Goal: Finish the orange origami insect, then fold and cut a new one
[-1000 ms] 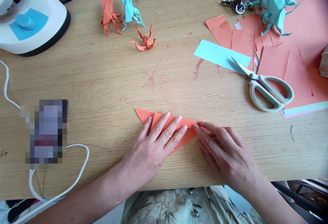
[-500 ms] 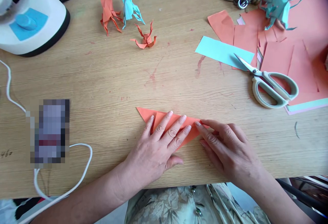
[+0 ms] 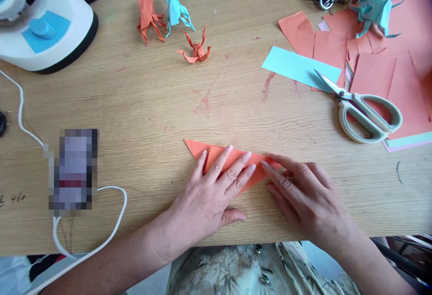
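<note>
A folded piece of orange paper [image 3: 216, 154], roughly triangular, lies near the table's front edge. My left hand [image 3: 216, 187] rests flat across it with spread fingers, its thumb on the bare wood below. At the paper's right corner, two fingertips of my right hand [image 3: 303, 191] touch the sheet. The fingers of that hand are stretched and apart, and the thumb sits lower, off the paper. Both hands hide part of the folds.
Scissors [image 3: 369, 110] lie across a light blue strip [image 3: 297, 65] and orange sheets [image 3: 371, 77] at right. Folded paper figures [image 3: 197, 52] stand at the back. A blurred-out phone [image 3: 76, 169] with a white cable [image 3: 124, 200] and a white machine [image 3: 67, 47] are left.
The whole view has shifted slightly, so everything appears a little farther right. Both hands keep nearly the same place on the orange paper.
</note>
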The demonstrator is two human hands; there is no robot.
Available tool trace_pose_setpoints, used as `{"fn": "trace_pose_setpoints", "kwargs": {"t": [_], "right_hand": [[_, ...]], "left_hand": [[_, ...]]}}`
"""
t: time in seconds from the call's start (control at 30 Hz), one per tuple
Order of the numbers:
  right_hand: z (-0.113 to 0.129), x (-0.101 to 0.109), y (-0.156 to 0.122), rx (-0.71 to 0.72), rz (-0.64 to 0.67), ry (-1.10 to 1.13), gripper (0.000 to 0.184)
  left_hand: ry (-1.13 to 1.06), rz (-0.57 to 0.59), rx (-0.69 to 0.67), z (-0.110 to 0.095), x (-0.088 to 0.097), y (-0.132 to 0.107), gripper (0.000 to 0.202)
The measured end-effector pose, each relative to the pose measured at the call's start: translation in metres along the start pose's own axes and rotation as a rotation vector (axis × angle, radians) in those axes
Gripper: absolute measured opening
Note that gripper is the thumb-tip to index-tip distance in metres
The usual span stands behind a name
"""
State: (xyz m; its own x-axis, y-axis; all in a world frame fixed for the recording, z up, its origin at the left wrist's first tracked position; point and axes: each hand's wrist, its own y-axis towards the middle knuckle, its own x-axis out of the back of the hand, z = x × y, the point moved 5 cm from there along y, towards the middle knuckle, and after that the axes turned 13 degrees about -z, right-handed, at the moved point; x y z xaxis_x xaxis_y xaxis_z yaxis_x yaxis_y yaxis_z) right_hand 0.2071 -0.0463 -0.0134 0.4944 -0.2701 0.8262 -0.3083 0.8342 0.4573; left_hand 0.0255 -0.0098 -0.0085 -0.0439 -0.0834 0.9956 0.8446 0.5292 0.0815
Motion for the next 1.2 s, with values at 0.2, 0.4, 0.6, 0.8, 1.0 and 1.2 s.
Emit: {"fn": "trace_pose_setpoints", "kwargs": {"t": [0.2, 0.4, 0.6, 0.8, 1.0, 1.2], "right_hand": [[0.0, -0.002, 0.001, -0.009, 0.004, -0.002, 0.05], [0.0, -0.001, 0.001, -0.017, 0.012, 0.006, 0.052], [-0.002, -0.002, -0.001, -0.026, 0.018, 0.012, 0.057], [-0.002, -0.002, -0.002, -0.026, 0.011, 0.012, 0.058], [-0.001, -0.002, -0.001, -0.029, 0.015, 0.012, 0.059], [0.0, 0.0, 0.001, -0.024, 0.006, 0.005, 0.056]], "left_hand": [[-0.016, 0.022, 0.012, 0.001, -0.001, 0.0, 0.096], [-0.027, 0.039, 0.039, 0.001, -0.001, 0.001, 0.1], [-0.045, 0.015, 0.045, 0.001, 0.001, 0.0, 0.101], [-0.131, -0.216, 0.024, 0.008, 0.006, -0.009, 0.092], [-0.162, -0.309, 0.021, 0.015, 0.006, -0.018, 0.076], [-0.143, -0.214, -0.039, 0.014, 0.009, -0.016, 0.064]]}}
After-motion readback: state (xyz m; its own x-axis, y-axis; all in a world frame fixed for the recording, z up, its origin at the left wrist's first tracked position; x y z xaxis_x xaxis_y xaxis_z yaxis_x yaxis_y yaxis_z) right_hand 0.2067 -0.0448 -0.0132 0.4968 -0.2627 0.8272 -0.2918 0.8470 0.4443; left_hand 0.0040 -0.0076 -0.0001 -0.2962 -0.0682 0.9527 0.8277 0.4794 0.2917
